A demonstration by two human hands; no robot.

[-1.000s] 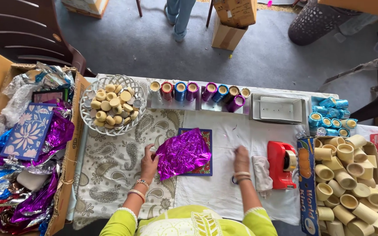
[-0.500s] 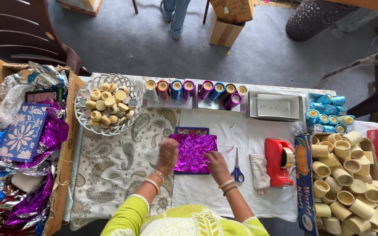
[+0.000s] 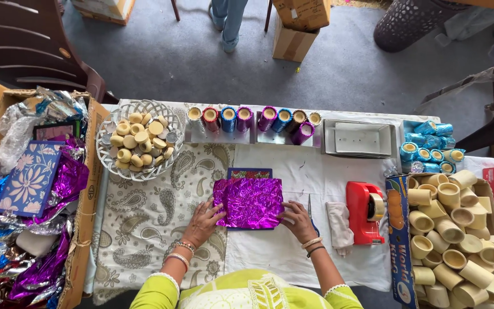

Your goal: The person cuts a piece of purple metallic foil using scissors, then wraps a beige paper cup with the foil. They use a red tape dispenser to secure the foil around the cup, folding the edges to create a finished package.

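**A:** ok so what's she got there? Crinkly purple foil sheet [image 3: 249, 202], square-ish, lying flat mid-bench on a dark board on the white cloth?

**B:** yep. Left hand [image 3: 203, 220] presses its left edge, right hand [image 3: 297, 220] its right edge. Fingers [image 3: 215, 210] spread apart and flat on the foil, not gripping anything.

**A:** and around it?

**B:** Blue-handled scissors [image 3: 310, 210] just beside the right hand, then a folded white rag [image 3: 338, 223], then a red tape dispenser [image 3: 364, 212]. Further right, a cardboard box of cream paper cups [image 3: 455, 240]. Back of the bench: a row of foil-wrapped cups [image 3: 253, 119], a white wire basket of cream discs [image 3: 138, 140], a white tray [image 3: 360, 138]. Far left, a box of loose foil scraps [image 3: 30, 229].
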